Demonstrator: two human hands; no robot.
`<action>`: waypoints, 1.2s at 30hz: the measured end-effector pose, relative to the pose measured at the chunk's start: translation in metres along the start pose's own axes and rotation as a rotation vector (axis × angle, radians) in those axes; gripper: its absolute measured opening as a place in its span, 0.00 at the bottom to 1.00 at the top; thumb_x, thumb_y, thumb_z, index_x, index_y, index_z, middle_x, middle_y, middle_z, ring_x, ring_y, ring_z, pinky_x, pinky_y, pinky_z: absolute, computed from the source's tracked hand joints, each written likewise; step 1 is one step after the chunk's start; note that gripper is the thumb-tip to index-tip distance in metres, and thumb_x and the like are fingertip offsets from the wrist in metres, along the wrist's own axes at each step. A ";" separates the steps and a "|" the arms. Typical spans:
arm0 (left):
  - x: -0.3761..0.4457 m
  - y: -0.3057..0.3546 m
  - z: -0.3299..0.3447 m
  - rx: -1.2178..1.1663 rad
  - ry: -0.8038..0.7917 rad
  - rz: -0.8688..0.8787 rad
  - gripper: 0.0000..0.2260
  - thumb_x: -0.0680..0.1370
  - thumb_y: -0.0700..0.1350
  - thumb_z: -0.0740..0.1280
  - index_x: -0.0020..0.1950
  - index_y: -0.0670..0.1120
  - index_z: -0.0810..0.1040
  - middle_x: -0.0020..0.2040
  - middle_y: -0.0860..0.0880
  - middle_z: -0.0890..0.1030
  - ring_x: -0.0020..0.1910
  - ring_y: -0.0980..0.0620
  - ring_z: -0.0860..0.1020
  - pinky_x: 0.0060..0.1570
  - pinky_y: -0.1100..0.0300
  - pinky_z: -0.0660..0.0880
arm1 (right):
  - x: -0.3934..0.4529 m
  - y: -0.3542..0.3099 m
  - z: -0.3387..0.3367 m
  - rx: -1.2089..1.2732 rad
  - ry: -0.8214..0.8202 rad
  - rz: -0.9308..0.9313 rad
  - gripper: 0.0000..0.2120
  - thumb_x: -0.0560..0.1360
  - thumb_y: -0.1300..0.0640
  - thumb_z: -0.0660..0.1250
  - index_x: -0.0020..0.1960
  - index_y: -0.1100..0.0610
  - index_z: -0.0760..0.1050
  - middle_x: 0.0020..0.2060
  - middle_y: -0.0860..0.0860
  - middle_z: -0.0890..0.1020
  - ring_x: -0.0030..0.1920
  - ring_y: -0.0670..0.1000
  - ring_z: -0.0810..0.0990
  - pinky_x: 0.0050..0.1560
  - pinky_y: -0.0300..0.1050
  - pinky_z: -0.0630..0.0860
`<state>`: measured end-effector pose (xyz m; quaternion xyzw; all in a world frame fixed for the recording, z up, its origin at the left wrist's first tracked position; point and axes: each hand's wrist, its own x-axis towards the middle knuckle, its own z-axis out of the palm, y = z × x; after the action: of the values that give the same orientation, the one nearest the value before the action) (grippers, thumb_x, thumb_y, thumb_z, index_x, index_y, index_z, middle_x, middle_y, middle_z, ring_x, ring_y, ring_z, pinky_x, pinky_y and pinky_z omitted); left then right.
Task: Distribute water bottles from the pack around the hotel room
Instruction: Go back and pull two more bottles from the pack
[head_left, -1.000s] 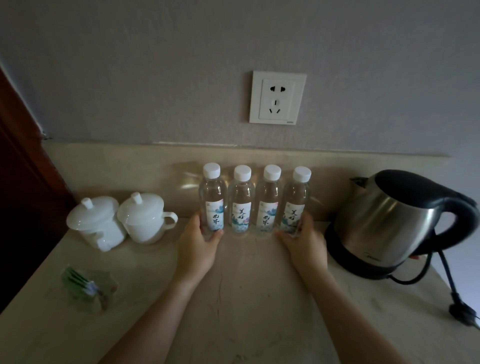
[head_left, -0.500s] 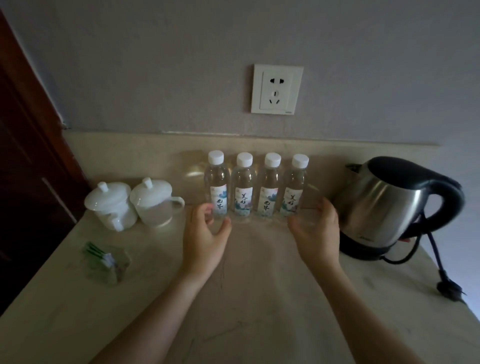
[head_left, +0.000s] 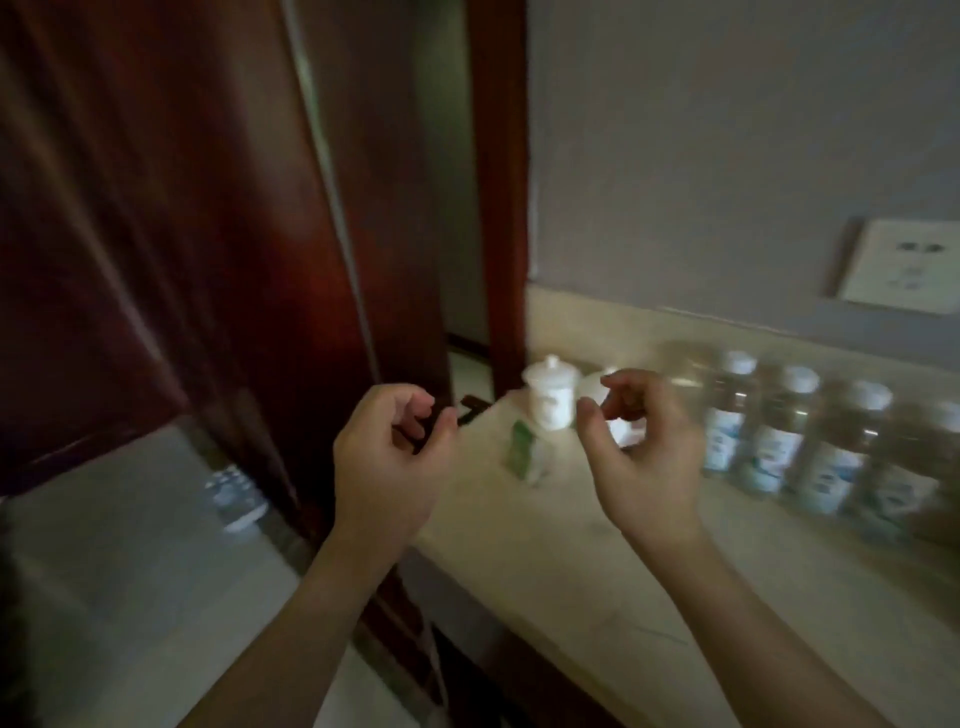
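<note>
Several clear water bottles (head_left: 779, 441) with white caps and blue-white labels stand in a row on the beige counter (head_left: 675, 582) against the wall, at the right and blurred. My left hand (head_left: 387, 460) hovers off the counter's left end, fingers loosely curled, holding nothing. My right hand (head_left: 641, 457) floats above the counter, left of the bottles and apart from them, fingers half curled and empty.
White lidded cups (head_left: 551, 397) and a small green packet (head_left: 522, 454) sit at the counter's left end. A dark wooden door (head_left: 182, 234) fills the left. A wall socket (head_left: 906, 267) is at the right. Pale floor tiles (head_left: 130, 571) lie below left.
The view has swung sharply left, away from the kettle toward the door. Both hands have drawn back from the bottle row and now hang in the air, empty.
</note>
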<state>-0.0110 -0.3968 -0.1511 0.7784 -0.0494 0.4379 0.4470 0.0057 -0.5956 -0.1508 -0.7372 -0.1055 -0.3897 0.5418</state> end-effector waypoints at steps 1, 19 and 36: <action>0.002 -0.009 -0.031 0.068 0.024 -0.021 0.06 0.73 0.42 0.74 0.43 0.47 0.77 0.35 0.52 0.77 0.33 0.54 0.75 0.34 0.61 0.74 | -0.007 -0.014 0.027 0.050 -0.060 -0.020 0.08 0.70 0.56 0.70 0.47 0.50 0.75 0.35 0.46 0.78 0.40 0.39 0.76 0.43 0.30 0.70; 0.053 -0.169 -0.356 0.489 0.401 -0.163 0.05 0.73 0.46 0.72 0.46 0.48 0.78 0.38 0.53 0.78 0.36 0.52 0.77 0.34 0.52 0.78 | -0.096 -0.171 0.383 0.464 -0.576 -0.257 0.10 0.73 0.60 0.71 0.52 0.51 0.75 0.36 0.47 0.78 0.40 0.44 0.79 0.46 0.31 0.74; 0.223 -0.439 -0.363 0.568 0.332 -0.282 0.06 0.73 0.48 0.71 0.47 0.48 0.78 0.40 0.54 0.79 0.39 0.56 0.79 0.38 0.54 0.80 | -0.032 -0.079 0.704 0.512 -0.618 -0.111 0.07 0.75 0.60 0.71 0.50 0.53 0.76 0.35 0.47 0.77 0.36 0.46 0.77 0.37 0.35 0.74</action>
<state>0.0995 0.2028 -0.1976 0.7892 0.2557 0.4885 0.2707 0.2630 0.0634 -0.1931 -0.6540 -0.3966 -0.1395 0.6289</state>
